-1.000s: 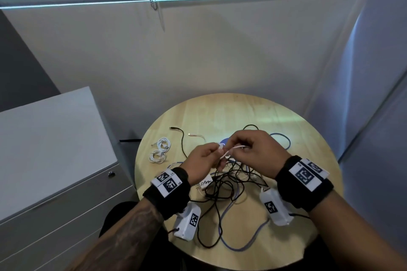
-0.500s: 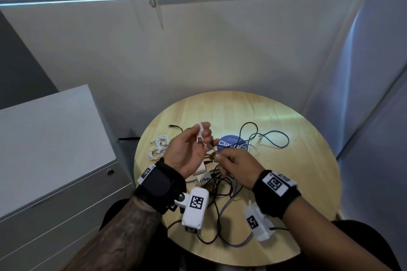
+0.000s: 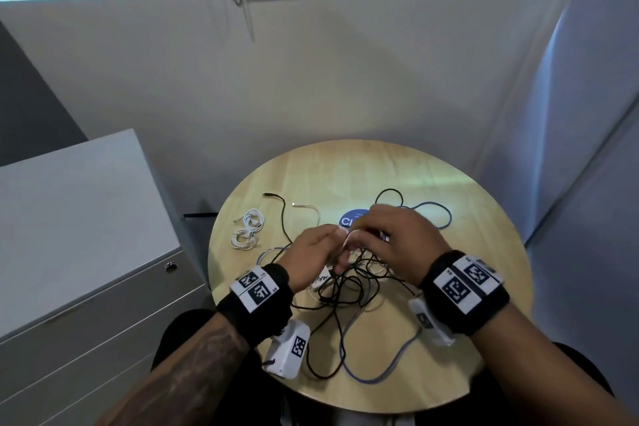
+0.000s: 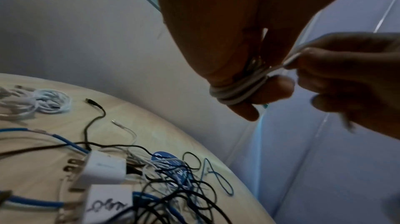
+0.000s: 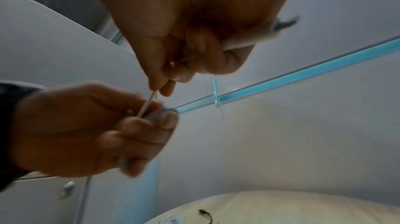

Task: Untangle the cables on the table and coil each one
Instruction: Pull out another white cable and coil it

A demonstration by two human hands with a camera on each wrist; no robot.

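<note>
Above the middle of the round wooden tabletop (image 3: 484, 235), the left hand (image 3: 311, 258) and the right hand (image 3: 401, 245) meet over a tangle of cables (image 3: 349, 287). A thin white cable (image 4: 238, 89) is wound in several turns around the left hand's fingers (image 4: 244, 109), which are curled to keep the loops in place. The right hand's thumb and forefinger are pinched together on the free run of that same white cable, just at 3 o'clock of the loops, with the strand stretched short between the two hands. Below the hands, black, blue and white leads cross one another in a loose heap, and a white plug adapter (image 4: 103, 169) lies among them at the 7 o'clock side of the heap. A blue round sticker (image 3: 352, 220) shows at 12 o'clock of the hands. Toward 9 o'clock on the tabletop lie two white cables already coiled (image 3: 247, 230), well apart from the tangle. A grey drawer cabinet (image 3: 86, 252) stands beside the tabletop at 9 o'clock.
</note>
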